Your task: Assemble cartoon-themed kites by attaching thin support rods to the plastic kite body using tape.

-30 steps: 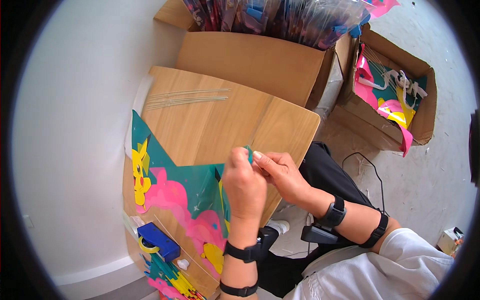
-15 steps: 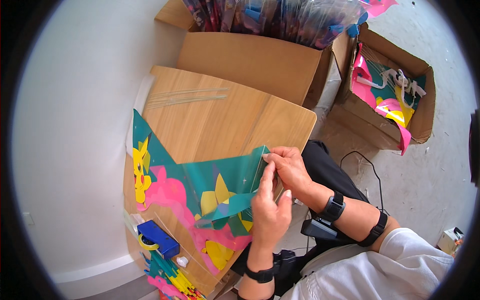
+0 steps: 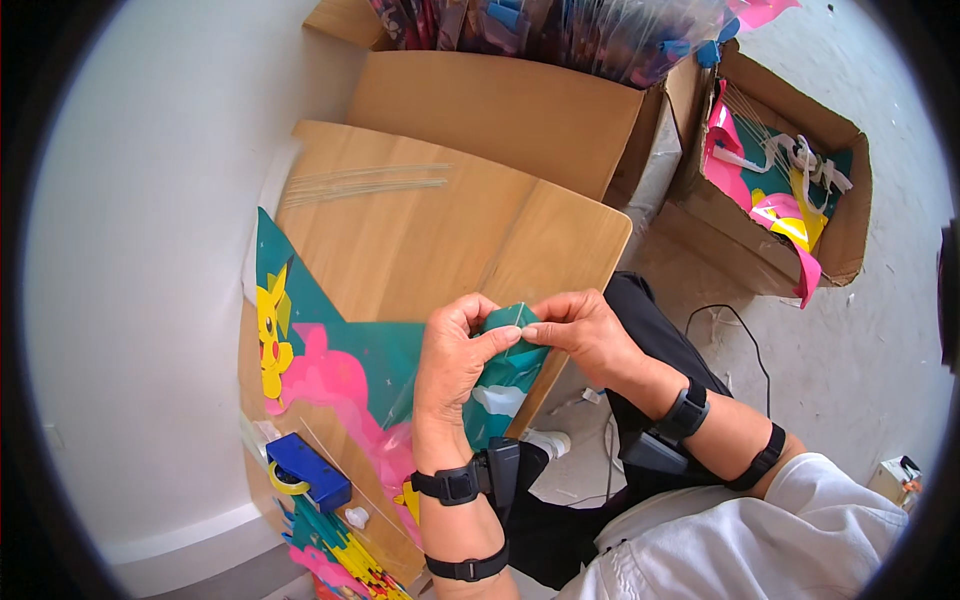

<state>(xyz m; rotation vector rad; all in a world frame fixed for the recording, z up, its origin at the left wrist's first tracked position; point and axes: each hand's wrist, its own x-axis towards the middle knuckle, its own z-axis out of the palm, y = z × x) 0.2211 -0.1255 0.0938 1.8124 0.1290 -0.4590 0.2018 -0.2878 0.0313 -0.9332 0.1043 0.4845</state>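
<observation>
A green and pink kite (image 3: 322,375) with yellow cartoon figures lies spread over the left and near part of the table. Its right end is lifted and folded between my hands, with a thin pale rod (image 3: 518,314) along the fold. My left hand (image 3: 455,355) pinches the green fabric from the left, thumb toward the rod. From the right, my right hand (image 3: 590,335) grips the same fold, its thumb and fingertips almost touching the left thumb. My left forearm hides much of the kite's near part.
Several thin rods (image 3: 365,182) lie at the far end of the wooden table (image 3: 450,235). A blue tape dispenser (image 3: 308,470) and bundled colourful sticks (image 3: 350,555) are at the near left. Cardboard boxes (image 3: 490,115) stand beyond; another box (image 3: 850,200) holds kite parts.
My left hand has moved left and up, from pointing beside the fabric to pinching it. The kite's right end is now folded over between both hands.
</observation>
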